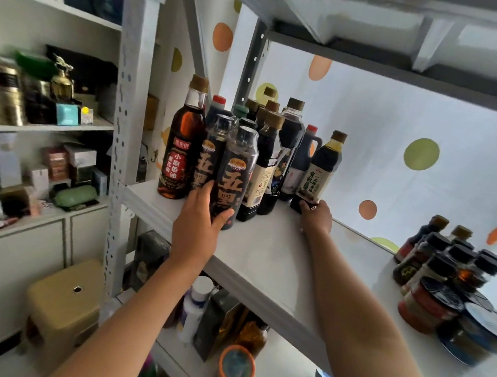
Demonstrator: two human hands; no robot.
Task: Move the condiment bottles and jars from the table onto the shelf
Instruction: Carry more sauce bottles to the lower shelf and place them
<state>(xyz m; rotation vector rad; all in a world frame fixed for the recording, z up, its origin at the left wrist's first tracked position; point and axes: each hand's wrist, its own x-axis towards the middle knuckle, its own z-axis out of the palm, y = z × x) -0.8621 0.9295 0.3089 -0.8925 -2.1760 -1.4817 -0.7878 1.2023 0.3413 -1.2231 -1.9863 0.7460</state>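
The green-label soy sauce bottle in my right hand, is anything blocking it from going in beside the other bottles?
Nothing visible. The right hand holds the green-label bottle by its base at the group's right end; the shelf board to its right and front is bare.

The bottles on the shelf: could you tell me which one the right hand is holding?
The right hand grips the base of the small bottle with the pale green label, at the right end of the cluster and standing slightly apart. The left hand holds a black-labelled bottle instead.

You see a white shelf (266, 249), dark bottles (237, 169) with orange lettering, and a white backdrop (395, 116) dotted orange and green.
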